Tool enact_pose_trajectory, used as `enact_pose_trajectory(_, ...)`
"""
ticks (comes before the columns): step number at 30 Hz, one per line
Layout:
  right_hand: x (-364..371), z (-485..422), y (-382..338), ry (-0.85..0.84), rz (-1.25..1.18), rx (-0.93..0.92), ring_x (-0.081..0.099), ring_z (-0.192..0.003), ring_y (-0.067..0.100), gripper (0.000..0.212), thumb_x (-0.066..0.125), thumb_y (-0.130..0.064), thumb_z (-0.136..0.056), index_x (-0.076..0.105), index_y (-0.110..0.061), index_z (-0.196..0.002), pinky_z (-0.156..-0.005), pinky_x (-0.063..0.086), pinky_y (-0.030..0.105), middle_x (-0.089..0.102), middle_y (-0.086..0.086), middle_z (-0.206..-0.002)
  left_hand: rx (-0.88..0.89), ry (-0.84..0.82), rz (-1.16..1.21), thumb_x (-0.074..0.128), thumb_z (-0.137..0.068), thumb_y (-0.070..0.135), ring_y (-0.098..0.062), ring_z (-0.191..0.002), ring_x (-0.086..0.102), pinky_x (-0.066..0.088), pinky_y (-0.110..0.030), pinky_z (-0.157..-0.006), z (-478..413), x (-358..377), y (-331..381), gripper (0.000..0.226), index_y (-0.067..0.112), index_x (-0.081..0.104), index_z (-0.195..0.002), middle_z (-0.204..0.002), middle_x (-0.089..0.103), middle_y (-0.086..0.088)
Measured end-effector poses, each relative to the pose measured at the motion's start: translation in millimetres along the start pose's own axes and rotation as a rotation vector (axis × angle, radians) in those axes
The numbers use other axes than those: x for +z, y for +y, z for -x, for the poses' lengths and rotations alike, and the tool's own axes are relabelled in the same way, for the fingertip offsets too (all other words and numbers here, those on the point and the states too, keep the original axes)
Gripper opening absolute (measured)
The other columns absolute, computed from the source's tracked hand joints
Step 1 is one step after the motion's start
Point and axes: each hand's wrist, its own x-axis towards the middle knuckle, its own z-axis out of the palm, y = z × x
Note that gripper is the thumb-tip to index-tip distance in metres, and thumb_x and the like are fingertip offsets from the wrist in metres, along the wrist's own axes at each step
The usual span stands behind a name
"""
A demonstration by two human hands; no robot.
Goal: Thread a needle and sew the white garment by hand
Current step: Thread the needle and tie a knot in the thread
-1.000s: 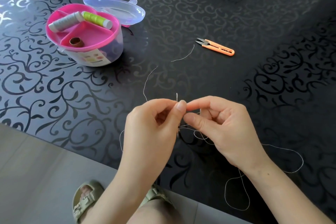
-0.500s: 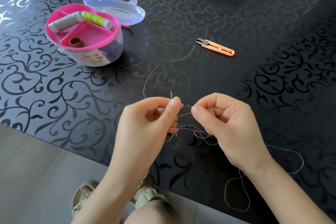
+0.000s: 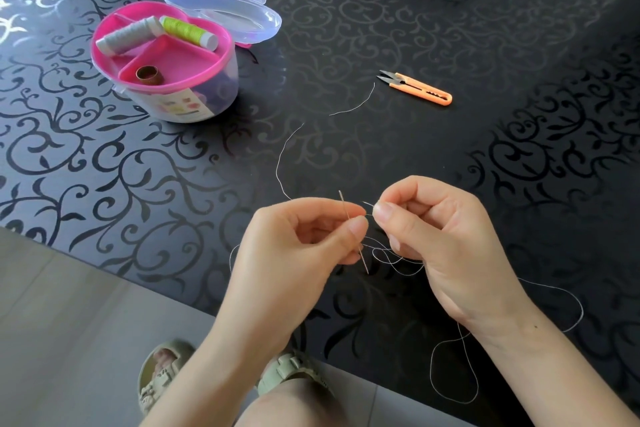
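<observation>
My left hand [image 3: 298,250] pinches a thin steel needle [image 3: 344,206] between thumb and forefinger, its eye end up and tilted left, its tip poking out below the fingers. My right hand [image 3: 446,236] pinches the end of a pale grey thread [image 3: 575,298] just right of the needle's eye, a short gap apart. The thread loops under both hands and trails over the black table [image 3: 450,28] to the right and upper left. No white garment is in view.
A pink sewing box [image 3: 166,62] with grey and green spools, a thimble and an open clear lid [image 3: 228,14] stands at the back left. Orange thread snips [image 3: 419,88] lie beyond my hands. The table's near edge runs diagonally; my sandalled feet [image 3: 162,374] show below.
My hands have drawn a little apart and the needle has tilted left. The right fingers have shifted from touching the left thumb to holding the thread end beside the eye.
</observation>
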Motion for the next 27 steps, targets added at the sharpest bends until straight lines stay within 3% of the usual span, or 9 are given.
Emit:
enact_pose_trajectory(5,-2.6,0.5,1.2,-0.045,-0.058,0.061,0.041,-0.046,0.008,0.012,0.065,-0.017,-0.074,0.066,-0.021,-0.063,-0.048,0.036,0.016,0.048,-0.007,-0.047,0.096,0.009,0.064,0.070,-0.070,0.027,-0.009,-0.060,0.062,0.053,-0.019,-0.065,-2.0,-1.2,4.8,0.014,0.024,0.076,-0.082,-0.066,0.069,0.000)
enact_pose_trajectory(10,-3.2,0.2,0.7,-0.105,-0.081,0.070,0.038,-0.045,0.006,0.009,0.065,-0.017,-0.075,0.065,-0.018,-0.066,-0.047,0.034,0.016,0.047,-0.009,-0.048,0.179,-0.015,-0.088,0.070,-0.080,0.024,-0.006,-0.060,0.061,0.051,-0.019,-0.063,-1.6,-0.4,5.6,0.006,0.025,0.073,-0.074,-0.063,0.067,0.003)
enact_pose_trajectory(14,-4.0,2.5,4.5,-0.106,0.045,-0.044,0.039,-0.048,0.008,0.014,0.067,-0.031,-0.075,0.065,-0.021,-0.084,-0.049,0.034,0.017,0.045,-0.005,-0.052,0.199,0.032,-0.140,0.067,-0.083,0.021,-0.002,-0.056,0.060,0.047,-0.012,-0.059,-1.5,2.4,5.3,0.009,0.022,0.070,-0.074,-0.060,0.066,0.007)
enact_pose_trajectory(17,-3.2,4.9,5.1,-0.042,0.241,-0.173,0.037,-0.047,0.012,0.015,0.071,-0.029,-0.081,0.068,-0.025,-0.094,-0.050,0.037,0.017,0.039,0.002,-0.050,0.188,0.055,-0.152,0.066,-0.084,0.021,0.000,-0.054,0.060,0.044,-0.009,-0.057,-1.3,3.7,4.9,0.010,0.021,0.070,-0.076,-0.058,0.065,0.010)
enact_pose_trajectory(20,-1.9,6.2,4.1,0.028,0.348,-0.247,0.042,-0.045,0.010,0.008,0.071,-0.024,-0.082,0.072,-0.025,-0.090,-0.048,0.037,0.015,0.049,0.000,-0.050,0.171,0.065,-0.149,0.065,-0.085,0.022,0.002,-0.052,0.059,0.041,-0.006,-0.054,-1.4,3.7,5.4,0.011,0.021,0.070,-0.075,-0.057,0.065,0.010)
enact_pose_trajectory(23,0.3,7.3,4.8,0.061,0.374,-0.277,0.055,-0.050,0.020,0.003,0.071,-0.024,-0.083,0.071,-0.027,-0.085,-0.049,0.047,0.029,0.063,0.006,-0.059,0.162,0.073,-0.163,0.064,-0.085,0.026,0.001,-0.052,0.059,0.041,-0.006,-0.054,-2.0,4.0,5.2,0.015,0.021,0.069,-0.072,-0.056,0.065,0.009)
enact_pose_trajectory(27,2.7,7.1,4.2,0.065,0.419,-0.291,0.050,-0.048,0.011,0.007,0.066,-0.019,-0.085,0.068,-0.024,-0.080,-0.047,0.042,0.018,0.062,-0.002,-0.060,0.145,0.073,-0.174,0.064,-0.084,0.031,0.002,-0.051,0.059,0.041,-0.006,-0.053,-1.8,3.4,4.6,0.017,0.021,0.069,-0.072,-0.057,0.065,0.008)
